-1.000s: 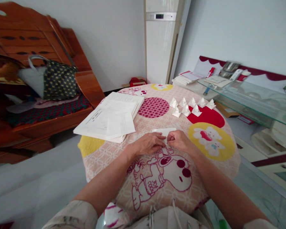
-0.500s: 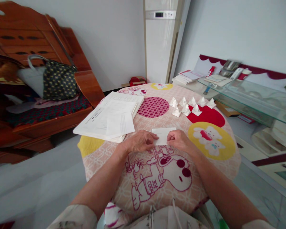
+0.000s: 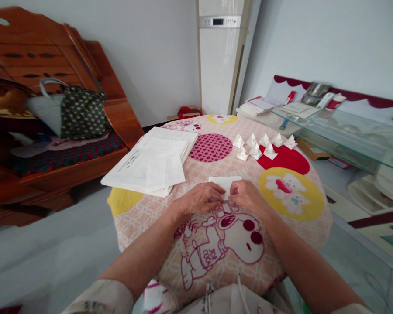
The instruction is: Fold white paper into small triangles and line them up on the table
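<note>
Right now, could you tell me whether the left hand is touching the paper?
Touching. The head view shows the left hand with its fingertips on the near edge of the paper, and no gap between them.

Person, seen from own head: left hand (image 3: 201, 198) and right hand (image 3: 247, 196) bare, forearms bare to above the elbow; left sleeve (image 3: 100, 298) short, pale cream with faint greyish print; right sleeve (image 3: 352, 308) pale, only its edge in view

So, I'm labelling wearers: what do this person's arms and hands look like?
Bare forearms. The left sleeve is short, pale, faintly patterned; the right sleeve, barely seen, looks pale. The left hand and right hand show no gloves, rings or watch.
</note>
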Motion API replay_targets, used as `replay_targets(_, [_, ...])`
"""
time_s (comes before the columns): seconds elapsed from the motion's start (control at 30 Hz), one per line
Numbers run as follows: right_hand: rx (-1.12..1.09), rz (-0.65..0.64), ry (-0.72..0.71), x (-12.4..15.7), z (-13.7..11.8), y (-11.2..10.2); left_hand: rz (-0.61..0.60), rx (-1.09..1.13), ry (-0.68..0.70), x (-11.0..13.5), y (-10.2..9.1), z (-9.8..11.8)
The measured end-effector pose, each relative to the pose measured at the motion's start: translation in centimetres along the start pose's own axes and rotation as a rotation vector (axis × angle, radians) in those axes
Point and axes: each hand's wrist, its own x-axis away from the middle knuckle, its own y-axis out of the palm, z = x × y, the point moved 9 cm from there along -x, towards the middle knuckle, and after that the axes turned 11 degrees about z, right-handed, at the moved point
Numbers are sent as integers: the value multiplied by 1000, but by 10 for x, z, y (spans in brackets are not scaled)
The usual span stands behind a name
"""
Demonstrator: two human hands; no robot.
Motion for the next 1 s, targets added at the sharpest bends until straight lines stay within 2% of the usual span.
replay_targets(0.17, [-15,-35,51,-1,23,-11,-21,-1,0,3,2,-3])
replay_targets(0.3, [-90,-42,157,1,58,-24,9,16,-3,4,3,-7])
replay_targets(0.37, [-131,-10,259,2,77,-30,79,37,-16,3,-1,-11])
replay_targets(0.43, [-250,42,319,0,86,-34,201,47,-62,2,-10,-20])
replay_targets(0.53, [-406,68,369,-8,82,-30,368,-18,-202,3,-23,-40])
replay_targets(0.6, [-426,68,377,-17,73,-25,401,-79,-319,5,-25,-53])
replay_targets(0.67, [-417,86,376,-26,66,-22,368,-112,-396,7,-23,-61])
replay_targets(0.77, [-437,112,355,-37,60,-17,298,-143,-428,7,-16,-64])
replay_targets(1.0, [-734,144,267,-39,58,-5,276,-154,-441,4,-11,-65])
